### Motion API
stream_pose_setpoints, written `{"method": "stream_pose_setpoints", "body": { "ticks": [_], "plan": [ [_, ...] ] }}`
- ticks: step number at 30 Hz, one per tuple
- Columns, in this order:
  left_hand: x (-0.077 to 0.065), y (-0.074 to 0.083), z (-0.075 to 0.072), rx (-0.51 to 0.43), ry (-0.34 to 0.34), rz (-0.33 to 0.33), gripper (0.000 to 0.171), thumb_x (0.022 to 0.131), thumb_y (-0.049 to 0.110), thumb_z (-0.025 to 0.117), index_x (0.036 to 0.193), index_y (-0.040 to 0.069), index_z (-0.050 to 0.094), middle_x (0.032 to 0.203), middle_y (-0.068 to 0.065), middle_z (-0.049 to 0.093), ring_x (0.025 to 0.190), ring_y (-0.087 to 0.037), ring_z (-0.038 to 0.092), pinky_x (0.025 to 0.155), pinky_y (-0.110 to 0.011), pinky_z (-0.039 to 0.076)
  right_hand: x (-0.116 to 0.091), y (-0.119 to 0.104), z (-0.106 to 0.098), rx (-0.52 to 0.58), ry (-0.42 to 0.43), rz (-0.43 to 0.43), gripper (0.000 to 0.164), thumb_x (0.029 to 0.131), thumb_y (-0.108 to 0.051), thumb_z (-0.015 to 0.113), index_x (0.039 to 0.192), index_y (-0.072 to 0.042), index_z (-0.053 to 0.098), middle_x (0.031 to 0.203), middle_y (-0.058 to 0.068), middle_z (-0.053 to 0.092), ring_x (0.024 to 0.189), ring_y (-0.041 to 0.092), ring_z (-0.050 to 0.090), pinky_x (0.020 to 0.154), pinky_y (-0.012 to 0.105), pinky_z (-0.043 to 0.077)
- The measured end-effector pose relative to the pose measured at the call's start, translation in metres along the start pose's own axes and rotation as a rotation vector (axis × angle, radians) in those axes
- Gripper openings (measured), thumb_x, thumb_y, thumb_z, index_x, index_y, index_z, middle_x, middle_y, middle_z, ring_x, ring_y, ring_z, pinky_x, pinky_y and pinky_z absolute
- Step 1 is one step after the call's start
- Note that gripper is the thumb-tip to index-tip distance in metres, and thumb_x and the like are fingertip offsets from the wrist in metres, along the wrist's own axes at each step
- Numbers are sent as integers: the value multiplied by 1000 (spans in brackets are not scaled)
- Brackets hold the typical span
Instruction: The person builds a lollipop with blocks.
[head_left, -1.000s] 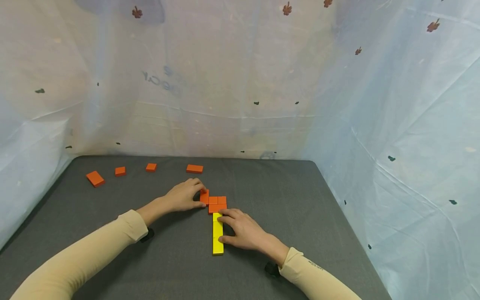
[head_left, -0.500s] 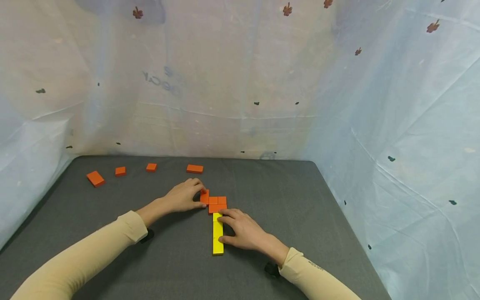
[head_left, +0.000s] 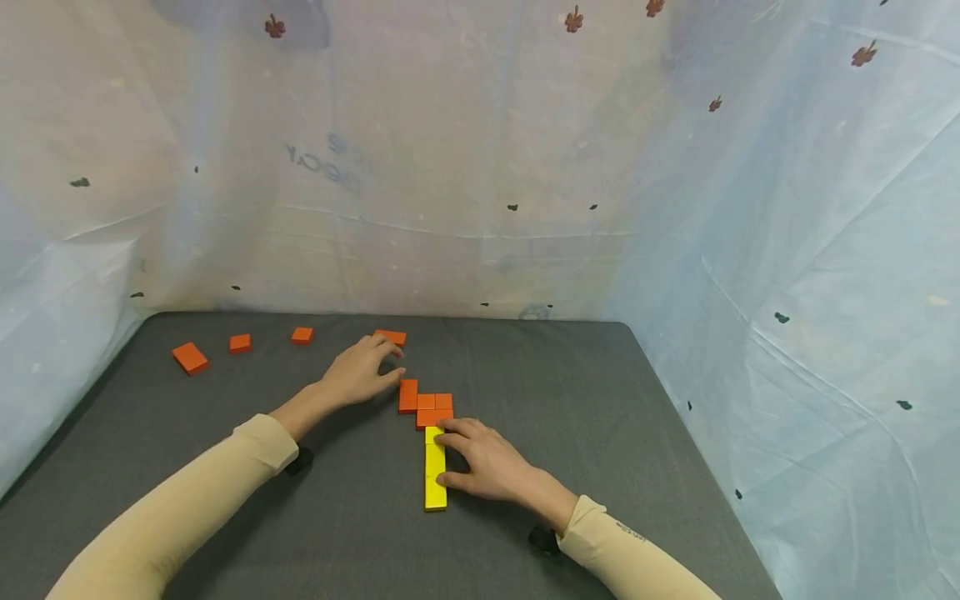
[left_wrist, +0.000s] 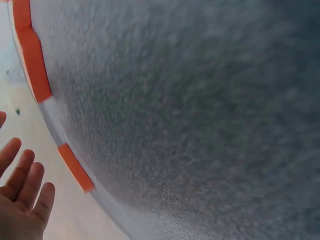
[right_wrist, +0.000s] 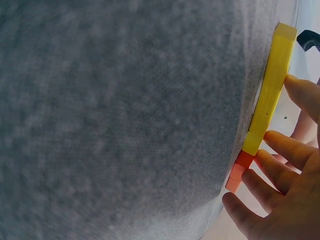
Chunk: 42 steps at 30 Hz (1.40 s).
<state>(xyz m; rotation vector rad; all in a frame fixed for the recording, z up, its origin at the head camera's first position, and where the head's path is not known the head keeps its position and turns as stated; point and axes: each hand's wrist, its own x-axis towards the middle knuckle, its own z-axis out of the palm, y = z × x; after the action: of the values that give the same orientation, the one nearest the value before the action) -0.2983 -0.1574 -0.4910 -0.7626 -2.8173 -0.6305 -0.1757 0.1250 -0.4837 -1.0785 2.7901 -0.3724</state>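
My left hand (head_left: 360, 371) hovers beyond an upright orange block (head_left: 408, 396), apart from it, with fingers loosely spread and nothing held. In the left wrist view its fingers (left_wrist: 30, 187) are extended. That orange block adjoins a cluster of two small orange squares (head_left: 435, 402) above a wider orange block (head_left: 435, 418). Below the cluster runs a column of a short yellow block (head_left: 434, 435) and a long yellow block (head_left: 435, 487). My right hand (head_left: 487, 460) touches the column's right side with thumb and fingertips; its fingers look fairly straight in the right wrist view.
Along the table's far side lie an orange oblong (head_left: 392, 337) partly behind my left hand, two small orange blocks, (head_left: 302, 335) and a larger tilted orange block (head_left: 191, 358) at far left. Pale plastic sheeting (head_left: 450, 167) surrounds the grey table (head_left: 562, 375).
My left hand has let go of the upright orange block and moved away from me, toward the far orange oblong. The block stays in place. My right hand has not visibly moved.
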Motion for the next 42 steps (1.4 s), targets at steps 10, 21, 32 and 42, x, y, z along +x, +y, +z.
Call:
{"method": "stream_pose_setpoints", "body": {
  "ticks": [10, 21, 32, 42],
  "plan": [
    [20, -19, -1, -74, 29, -159, 38, 100, 30, 71, 128, 5, 69, 137, -22, 56, 120, -42, 56, 91, -59, 52, 0, -1, -1, 16, -4, 12, 62, 98, -45, 71, 150, -15, 57, 160, 3, 45, 147, 23, 43, 114, 48, 43],
    [39, -30, 9, -40, 10, -261, 43, 101, 34, 69, 134, 6, 67, 140, -25, 52, 124, -44, 51, 93, -60, 50, -1, -2, -1, 20, -7, 16, 61, 98, -45, 72, 150, -15, 57, 160, 3, 46, 146, 22, 43, 115, 47, 43],
    [50, -32, 17, -21, -1, -342, 47, 101, 39, 69, 132, 4, 67, 139, -25, 50, 125, -44, 50, 96, -59, 49, 0, -3, -2, 2, 3, 7, 61, 98, -44, 73, 149, -15, 58, 159, 4, 46, 146, 22, 43, 114, 46, 44],
    [60, -27, 24, 7, 25, -404, 43, 97, 42, 73, 118, 5, 65, 123, -21, 56, 111, -40, 53, 88, -57, 50, 1, -2, -1, -10, -4, 10, 61, 97, -45, 73, 149, -16, 58, 158, 3, 47, 146, 22, 44, 115, 45, 43]
  ]
}}
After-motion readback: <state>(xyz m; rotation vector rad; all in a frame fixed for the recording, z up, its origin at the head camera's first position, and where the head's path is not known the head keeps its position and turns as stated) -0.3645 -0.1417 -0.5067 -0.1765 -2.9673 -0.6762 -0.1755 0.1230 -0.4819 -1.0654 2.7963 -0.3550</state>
